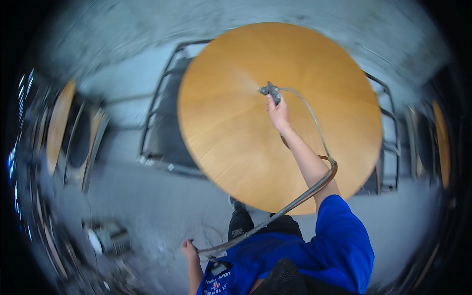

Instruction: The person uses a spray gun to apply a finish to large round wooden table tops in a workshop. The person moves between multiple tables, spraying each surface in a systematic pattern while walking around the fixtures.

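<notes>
Left hand (189, 247): held low beside the body, closed around the hoses (275, 214) where they bend down.
Hoses: run from the left hand up and right, looped past the right elbow, then up to the gun.
Right hand (278, 112): raised at arm's length, clenched on the spray gun (271, 91).
Spray gun: nozzle aimed up and left; a faint mist is seen fanning onto the disc.
Round wooden disc (236, 128): propped on a metal rack (162, 123), directly beyond the gun, near but apart.
Containers: none can be made out.
</notes>
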The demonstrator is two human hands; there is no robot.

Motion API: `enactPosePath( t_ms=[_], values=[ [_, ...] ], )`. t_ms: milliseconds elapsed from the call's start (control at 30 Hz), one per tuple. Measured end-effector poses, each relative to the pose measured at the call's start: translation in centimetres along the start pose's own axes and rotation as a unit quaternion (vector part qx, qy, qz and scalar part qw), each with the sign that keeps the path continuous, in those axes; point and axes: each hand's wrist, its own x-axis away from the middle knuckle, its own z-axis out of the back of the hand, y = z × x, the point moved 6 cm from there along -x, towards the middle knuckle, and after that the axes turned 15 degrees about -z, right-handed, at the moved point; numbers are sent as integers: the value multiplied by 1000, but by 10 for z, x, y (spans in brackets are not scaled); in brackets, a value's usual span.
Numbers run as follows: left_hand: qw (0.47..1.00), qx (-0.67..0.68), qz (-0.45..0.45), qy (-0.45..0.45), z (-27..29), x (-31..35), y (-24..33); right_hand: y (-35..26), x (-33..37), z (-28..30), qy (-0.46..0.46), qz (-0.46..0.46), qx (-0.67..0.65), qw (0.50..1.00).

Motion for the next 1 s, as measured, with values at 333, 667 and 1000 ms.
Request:
enactPosePath(
  t_ms=[333,667,1000],
  values=[
    [975,-54,-111,-187,-156,21,94,77,5,469,338,-51,15,940],
    [958,-22,-84,-273,-180,49,104,60,72,588,532,-56,169,828],
    [987,-16,-21,-156,-69,31,5,66,46,264,182,-28,-61,981]
  ],
)
